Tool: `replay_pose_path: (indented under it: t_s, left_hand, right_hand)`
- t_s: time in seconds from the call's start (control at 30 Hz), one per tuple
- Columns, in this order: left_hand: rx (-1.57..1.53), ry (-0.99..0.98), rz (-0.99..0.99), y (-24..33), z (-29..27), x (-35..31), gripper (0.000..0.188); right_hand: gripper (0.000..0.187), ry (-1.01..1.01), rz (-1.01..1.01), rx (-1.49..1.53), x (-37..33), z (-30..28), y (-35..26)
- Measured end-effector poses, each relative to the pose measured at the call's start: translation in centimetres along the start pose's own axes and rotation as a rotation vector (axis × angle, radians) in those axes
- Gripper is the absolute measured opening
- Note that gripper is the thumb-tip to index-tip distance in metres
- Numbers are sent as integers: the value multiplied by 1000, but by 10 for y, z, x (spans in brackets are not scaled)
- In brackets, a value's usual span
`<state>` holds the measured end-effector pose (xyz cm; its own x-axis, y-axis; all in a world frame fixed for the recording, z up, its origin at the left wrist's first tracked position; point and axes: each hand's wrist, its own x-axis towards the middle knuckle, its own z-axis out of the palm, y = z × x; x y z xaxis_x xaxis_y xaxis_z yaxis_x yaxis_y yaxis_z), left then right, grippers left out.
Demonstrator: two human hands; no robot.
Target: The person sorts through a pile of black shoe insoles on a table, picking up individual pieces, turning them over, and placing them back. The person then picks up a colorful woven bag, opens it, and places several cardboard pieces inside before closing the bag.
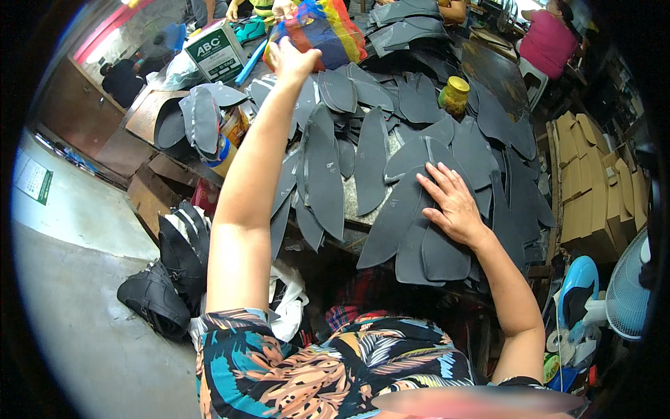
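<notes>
from here, my left arm point(244, 202) stretches forward, nearly straight, with the left hand point(293, 60) at its end, thumb point(312, 56) out rightward; its grip i can't quite judge. my right arm point(513, 297) bends sharply, right hand point(455, 207) palm down, fingers point(434, 188) spread.

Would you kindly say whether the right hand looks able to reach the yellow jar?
Probably yes: the right hand rests on dark gray cutouts, and only more flat cutouts lie between it and the yellow jar.

Flat black leaf-shaped pieces point(323, 178) are spread across a dark tabletop point(497, 78), a round yellow jar point(454, 98) set among them (toward the right), a boxy white-and-green container point(215, 52) placed behind, left.
</notes>
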<state>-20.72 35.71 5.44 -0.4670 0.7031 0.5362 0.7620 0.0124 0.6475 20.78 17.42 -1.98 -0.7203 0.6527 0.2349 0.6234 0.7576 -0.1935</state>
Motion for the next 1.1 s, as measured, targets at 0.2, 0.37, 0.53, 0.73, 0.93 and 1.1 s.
replay_pose_path:
  t_s: [0.2, 0.37, 0.53, 0.73, 0.93, 1.1]
  left_hand:
    - [105, 122, -207, -21, 28, 64, 102]
    - [-34, 94, -295, -42, 42, 105, 127]
    - [-168, 80, -192, -54, 49, 127, 141]
    - [-433, -274, -339, -69, 56, 121, 157]
    - [-99, -180, -122, -75, 63, 132, 67]
    - [-1270, -3, -444, -48, 76, 135, 10]
  right_hand:
    - [60, 24, -2, 10, 0, -5, 0]
    - [58, 30, 12, 48, 3, -7, -2]
    - [57, 27, 33, 56, 4, -8, -2]
    - [56, 14, 47, 61, 5, -10, -3]
    - [57, 0, 49, 51, 5, -10, -4]
    - [57, 1, 50, 47, 6, -10, -4]
